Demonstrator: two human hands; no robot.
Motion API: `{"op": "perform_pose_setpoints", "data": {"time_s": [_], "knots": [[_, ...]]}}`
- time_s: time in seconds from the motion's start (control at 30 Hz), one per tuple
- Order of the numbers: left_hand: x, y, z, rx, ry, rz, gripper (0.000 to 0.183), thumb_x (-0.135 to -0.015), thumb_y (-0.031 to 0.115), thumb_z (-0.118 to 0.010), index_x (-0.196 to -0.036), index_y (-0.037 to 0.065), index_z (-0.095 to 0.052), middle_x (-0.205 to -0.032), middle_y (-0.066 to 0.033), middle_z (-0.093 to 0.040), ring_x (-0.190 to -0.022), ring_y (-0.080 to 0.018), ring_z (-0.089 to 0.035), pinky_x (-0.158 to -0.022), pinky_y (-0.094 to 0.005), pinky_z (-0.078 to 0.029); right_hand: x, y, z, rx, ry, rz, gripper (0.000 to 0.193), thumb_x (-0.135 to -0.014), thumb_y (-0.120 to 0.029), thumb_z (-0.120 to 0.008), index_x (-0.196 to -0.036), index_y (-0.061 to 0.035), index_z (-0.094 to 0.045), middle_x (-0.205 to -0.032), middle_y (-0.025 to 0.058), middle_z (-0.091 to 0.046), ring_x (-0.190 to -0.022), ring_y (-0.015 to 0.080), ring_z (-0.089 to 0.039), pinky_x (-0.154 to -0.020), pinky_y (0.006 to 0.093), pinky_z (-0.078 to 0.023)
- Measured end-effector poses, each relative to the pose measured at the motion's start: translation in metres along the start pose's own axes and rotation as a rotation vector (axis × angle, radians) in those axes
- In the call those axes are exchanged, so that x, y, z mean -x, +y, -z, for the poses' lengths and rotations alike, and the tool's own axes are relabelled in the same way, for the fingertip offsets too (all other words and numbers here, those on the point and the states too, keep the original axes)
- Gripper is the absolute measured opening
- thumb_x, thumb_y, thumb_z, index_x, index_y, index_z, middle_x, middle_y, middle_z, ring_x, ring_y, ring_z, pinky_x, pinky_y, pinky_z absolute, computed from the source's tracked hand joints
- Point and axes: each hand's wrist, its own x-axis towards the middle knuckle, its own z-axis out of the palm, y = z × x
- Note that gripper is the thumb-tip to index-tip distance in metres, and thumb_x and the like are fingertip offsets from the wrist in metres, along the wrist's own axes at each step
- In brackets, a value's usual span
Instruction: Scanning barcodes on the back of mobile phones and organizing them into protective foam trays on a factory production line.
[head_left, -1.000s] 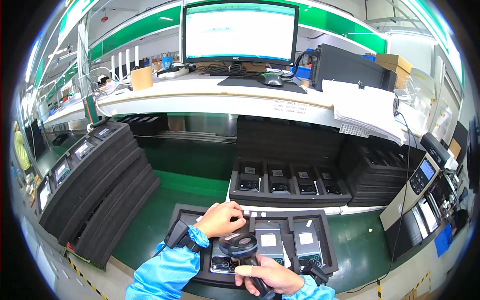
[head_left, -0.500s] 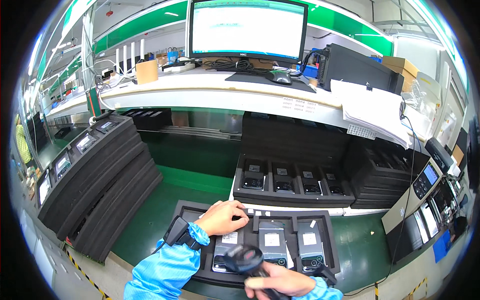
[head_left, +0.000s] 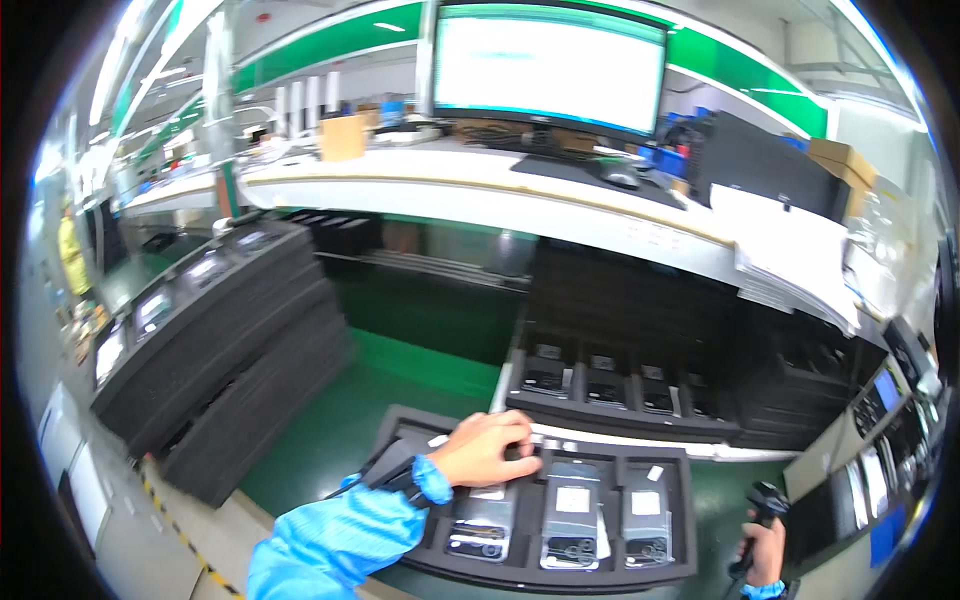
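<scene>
A black foam tray (head_left: 620, 583) lies in front of me, with phones in its slots. The phones, such as the right one (head_left: 645, 515) and the middle one (head_left: 572, 525), have white labels on their backs. Over the upper part of the left phone (head_left: 480, 530) is my left hand (head_left: 487, 448), its fingers bent and closed; whatever they hold is hidden. Small white pieces (head_left: 553, 443) lie on the tray's far rim, beside that hand. At the lower right, away from the tray, my right hand (head_left: 765, 548) grips a black handheld scanner (head_left: 768, 500).
Stacked foam trays (head_left: 240, 350) stand at the left. Another tray with phones (head_left: 620, 405) lies beyond mine. A monitor (head_left: 550, 65) and a mouse (head_left: 620, 174) are on the shelf above. At the right stands a beige machine with a small screen (head_left: 885, 390).
My right hand has carried the scanner from over the tray's near edge out to the right. My left hand stays over the tray's left phone. The whole view has shifted.
</scene>
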Motion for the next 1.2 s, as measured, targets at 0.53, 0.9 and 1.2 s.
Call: {"op": "perform_pose_setpoints", "data": {"time_s": [0.53, 0.9, 1.2], "knots": [[-0.005, -0.009, -0.004, 0.273, 0.089, -0.006, 0.015, -0.079, 0.011, -0.065, -0.075, 0.004, -0.053, -0.095, -0.0113, -0.067, -0.094, -0.0303, -0.064, -0.084, -0.0399, -0.05, -0.095, 0.057, 0.049, 0.574, 0.164, 0.032, 0.04, -0.092, -0.025, -0.075, -0.116, 0.0053, -0.067, -0.078, 0.0104, -0.069, -0.055, 0.0154, -0.057, -0.047, 0.0282, -0.044], [-0.007, 0.004, 0.009, 0.302, 0.03, 0.026, 0.011, -0.077, 0.003, -0.063, -0.089, 0.002, -0.063, -0.1, -0.0105, -0.065, -0.101, -0.0267, -0.063, -0.09, -0.0359, -0.05, -0.091, 0.063, 0.043, 0.489, 0.221, 0.033, 0.018, -0.087, -0.017, -0.068, -0.098, -0.0036, -0.062, -0.061, 0.0016, -0.054, -0.044, 0.011, -0.05, -0.039, 0.0273, -0.04], [-0.007, 0.007, 0.01, 0.302, -0.001, 0.022, 0.021, -0.077, 0.002, -0.061, -0.097, 0.001, -0.068, -0.106, -0.0103, -0.066, -0.107, -0.026, -0.063, -0.099, -0.0364, -0.048, -0.081, 0.052, 0.033, 0.47, 0.229, 0.054, 0.017, -0.086, -0.016, -0.069, -0.095, -0.003, -0.062, -0.06, 0.003, -0.056, -0.044, 0.0119, -0.051, -0.039, 0.0281, -0.04]]}}
